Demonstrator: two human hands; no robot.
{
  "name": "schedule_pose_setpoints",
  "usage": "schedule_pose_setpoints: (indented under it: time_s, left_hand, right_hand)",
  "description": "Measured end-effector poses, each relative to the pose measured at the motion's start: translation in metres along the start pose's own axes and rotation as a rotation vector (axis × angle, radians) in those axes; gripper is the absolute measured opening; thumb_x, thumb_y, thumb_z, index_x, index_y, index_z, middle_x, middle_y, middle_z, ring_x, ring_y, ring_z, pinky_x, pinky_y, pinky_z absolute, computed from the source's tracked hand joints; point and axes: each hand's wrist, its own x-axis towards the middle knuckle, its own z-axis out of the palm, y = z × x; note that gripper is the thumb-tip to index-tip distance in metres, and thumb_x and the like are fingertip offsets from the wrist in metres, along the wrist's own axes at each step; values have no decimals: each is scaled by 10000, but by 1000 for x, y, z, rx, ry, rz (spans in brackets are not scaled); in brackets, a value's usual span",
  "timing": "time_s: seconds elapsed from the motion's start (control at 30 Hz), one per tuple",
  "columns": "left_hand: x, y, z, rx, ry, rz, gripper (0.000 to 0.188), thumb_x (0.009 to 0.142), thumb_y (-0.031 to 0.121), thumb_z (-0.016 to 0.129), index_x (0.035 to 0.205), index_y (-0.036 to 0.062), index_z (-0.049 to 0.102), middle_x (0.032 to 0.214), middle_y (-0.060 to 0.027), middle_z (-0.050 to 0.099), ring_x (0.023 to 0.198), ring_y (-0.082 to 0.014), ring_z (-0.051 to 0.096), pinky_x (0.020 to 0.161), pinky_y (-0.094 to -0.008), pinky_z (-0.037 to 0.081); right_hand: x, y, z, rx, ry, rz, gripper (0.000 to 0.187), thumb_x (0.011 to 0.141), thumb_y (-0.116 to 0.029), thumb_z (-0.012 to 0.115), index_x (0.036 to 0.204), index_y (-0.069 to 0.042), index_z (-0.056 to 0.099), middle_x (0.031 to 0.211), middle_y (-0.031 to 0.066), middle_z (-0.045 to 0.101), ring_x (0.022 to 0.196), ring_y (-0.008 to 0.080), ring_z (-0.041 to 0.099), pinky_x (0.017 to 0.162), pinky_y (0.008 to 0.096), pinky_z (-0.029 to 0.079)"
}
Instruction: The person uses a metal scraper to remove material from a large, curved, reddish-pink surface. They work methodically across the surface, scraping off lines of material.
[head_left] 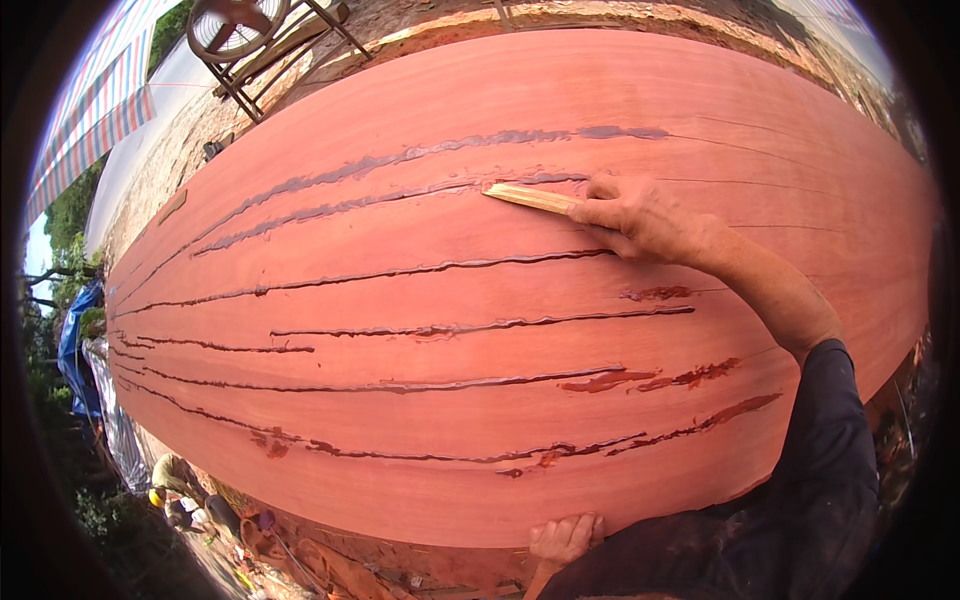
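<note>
A large reddish wooden slab [430,225] stretches across the view, with long cracks running lengthwise. Dark, wet-looking paste [370,163] lies in and beside several of them, smeared widest along the far cracks. Reaching over from the right, my right hand [640,218] is closed around a flat, pale wooden stick [530,198]. The stick's free end touches the slab at a paste-filled crack. My left hand [567,538] is at the near edge, its fingers curled over the rim of the slab. The left thumb is hidden.
A round fan [237,25] on a metal stand is beyond the far left edge. A small flat strip [172,207] lies on the slab's left end. Striped sheeting [95,135] hangs at upper left. Another person [175,490] is low down beyond the near left side.
</note>
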Motion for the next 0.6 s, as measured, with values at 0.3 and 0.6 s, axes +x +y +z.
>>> schedule_pose_setpoints:
  time_s: [0.3, 0.6]
  left_hand:
    - [2, 0, 1, 2, 18, 9, 121, 809, 253, 813, 855, 215, 707, 708, 52, 627, 535, -169, 513, 559, -348, 373]
    - [3, 0, 0, 4, 16, 10, 134, 807, 258, 816, 861, 205, 705, 716, 43, 637, 535, -168, 515, 560, -351, 376]
  right_hand:
    - [-14, -6, -12, 101, 47, -6, 154, 908, -36, 679, 1057, -74, 693, 877, 147, 615, 722, 341, 614, 605, 416, 499]
    - [-12, 16, -25, 607, 173, 518, 182, 989, 4, 613, 1133, 5, 724, 904, 39, 699, 803, 110, 628, 726, 283, 526]
